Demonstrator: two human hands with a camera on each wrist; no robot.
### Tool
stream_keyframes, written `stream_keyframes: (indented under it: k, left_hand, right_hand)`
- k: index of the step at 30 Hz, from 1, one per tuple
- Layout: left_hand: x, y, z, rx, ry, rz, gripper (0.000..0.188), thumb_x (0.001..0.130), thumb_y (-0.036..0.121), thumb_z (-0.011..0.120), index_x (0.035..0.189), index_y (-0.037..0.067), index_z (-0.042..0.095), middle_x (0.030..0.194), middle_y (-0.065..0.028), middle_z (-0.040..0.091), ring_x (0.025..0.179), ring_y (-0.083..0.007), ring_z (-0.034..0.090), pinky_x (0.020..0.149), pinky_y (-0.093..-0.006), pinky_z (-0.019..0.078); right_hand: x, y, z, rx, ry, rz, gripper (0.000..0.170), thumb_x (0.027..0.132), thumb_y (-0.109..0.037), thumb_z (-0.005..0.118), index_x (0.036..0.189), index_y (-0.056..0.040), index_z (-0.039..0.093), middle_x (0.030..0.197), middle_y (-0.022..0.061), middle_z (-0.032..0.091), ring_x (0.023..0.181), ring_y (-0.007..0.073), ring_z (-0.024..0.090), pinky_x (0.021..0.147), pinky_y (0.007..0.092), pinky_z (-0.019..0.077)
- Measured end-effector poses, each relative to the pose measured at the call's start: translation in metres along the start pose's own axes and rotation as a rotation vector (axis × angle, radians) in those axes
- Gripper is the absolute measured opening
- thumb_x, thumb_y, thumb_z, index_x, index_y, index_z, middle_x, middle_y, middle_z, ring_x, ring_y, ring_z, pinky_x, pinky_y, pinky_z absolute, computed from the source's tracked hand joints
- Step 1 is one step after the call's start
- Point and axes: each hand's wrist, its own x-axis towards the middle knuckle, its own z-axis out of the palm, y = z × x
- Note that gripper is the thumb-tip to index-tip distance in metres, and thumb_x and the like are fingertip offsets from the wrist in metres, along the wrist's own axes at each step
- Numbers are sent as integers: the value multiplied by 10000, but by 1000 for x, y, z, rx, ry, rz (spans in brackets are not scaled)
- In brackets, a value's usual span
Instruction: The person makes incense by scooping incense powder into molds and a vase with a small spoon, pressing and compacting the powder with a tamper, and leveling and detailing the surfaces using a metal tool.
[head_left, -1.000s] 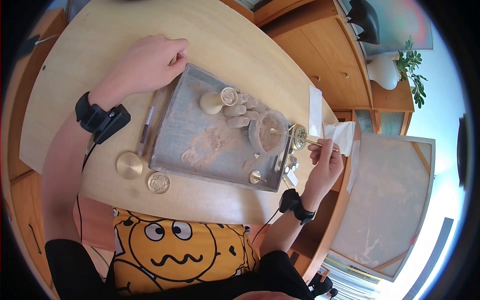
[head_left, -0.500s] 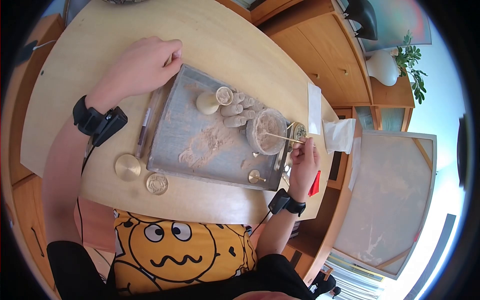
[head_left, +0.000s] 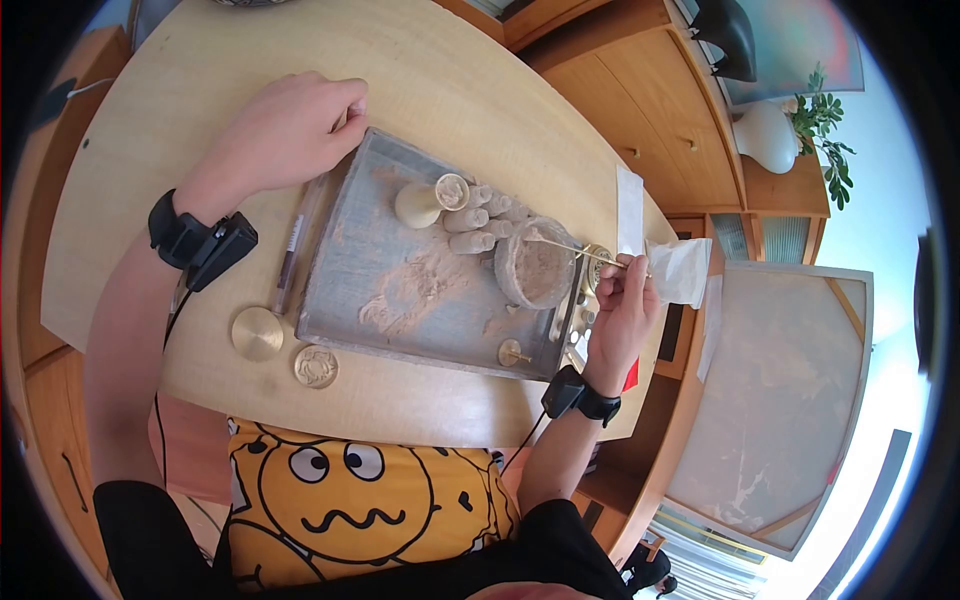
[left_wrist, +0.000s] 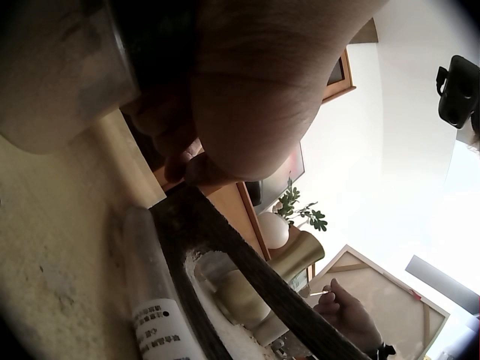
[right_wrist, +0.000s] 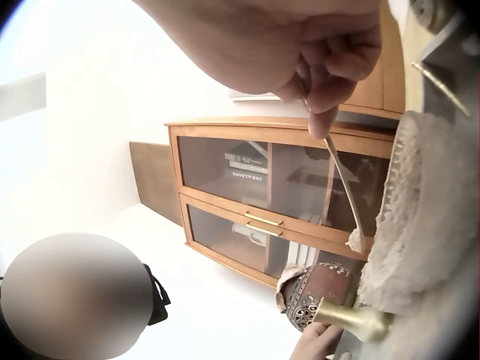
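Nearest, beyond the yellow cartoon-face cushion [head_left: 360, 490], a plain round brass disc [head_left: 257, 334] and a smaller patterned brass disc [head_left: 316, 367] lie on the pale wooden table [head_left: 480, 400], outside the shallow grey tray [head_left: 350, 220]. The left hand [head_left: 285, 130] rests by the tray's corner, fingers curled in with nothing visible in them. The right hand [head_left: 622, 315] pinches a thin brass-coloured stick [head_left: 578, 250] between narrowed fingertips, its tip over the clear round bowl [head_left: 506, 280] in the tray.

The work looks partway along: pinkish-beige powder [head_left: 540, 270] lines the bowl, more is strewn over the tray, and some shows in the mouth of the brass flared vessel [head_left: 410, 208] beside the powder-dusted small bottles [head_left: 468, 220]. The load on the stick is not yet set down, and both discs lie apart, unused at present. How much remains cannot be told.

The right wrist view alone clearly shows the beige clump [right_wrist: 356, 241] clinging to the tip, and the dark red ornate vessel [right_wrist: 326, 289] beyond. The left wrist view shows printed characters on the clear tube [left_wrist: 161, 330], too small to read from the head. Farthest, the head view takes in a white vase [head_left: 768, 135] with a leafy plant [head_left: 822, 120].
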Motion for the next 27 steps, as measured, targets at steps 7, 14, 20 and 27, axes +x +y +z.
stream_keyframes:
  k: [7, 14, 20, 27]
  left_hand:
    - [0, 0, -1, 9, 4, 9, 164, 900, 154, 577, 818, 16, 544, 594, -153, 570, 535, -329, 534, 531, -430, 385]
    - [1, 0, 1, 7, -1, 0, 168, 904, 154, 575, 818, 13, 544, 596, -155, 574, 544, -332, 546, 534, -428, 395]
    - [0, 0, 0, 8, -7, 0, 167, 905, 151, 577, 819, 11, 545, 599, -156, 578, 542, -330, 548, 533, -427, 399]
    - [0, -2, 2, -13, 12, 17, 166, 902, 148, 578, 811, 14, 543, 587, -150, 572, 530, -326, 540, 524, -422, 390]
  right_hand:
    - [-3, -22, 20, -249, 0, -90, 310, 1041, -259, 496, 919, -4, 623, 732, 61, 668, 593, 50, 467, 551, 202, 358]
    - [-10, -46, 35, -390, -43, -179, 264, 1031, -213, 518, 923, 6, 618, 729, 63, 679, 612, 48, 509, 573, 197, 394]
    - [-20, -61, 39, -469, -37, -256, 236, 1023, -166, 521, 938, 30, 622, 733, 75, 687, 626, 55, 529, 599, 202, 420]
    - [-16, -43, -3, -507, 77, -271, 256, 1028, -188, 516, 939, 22, 633, 747, 72, 692, 625, 56, 523, 588, 200, 409]
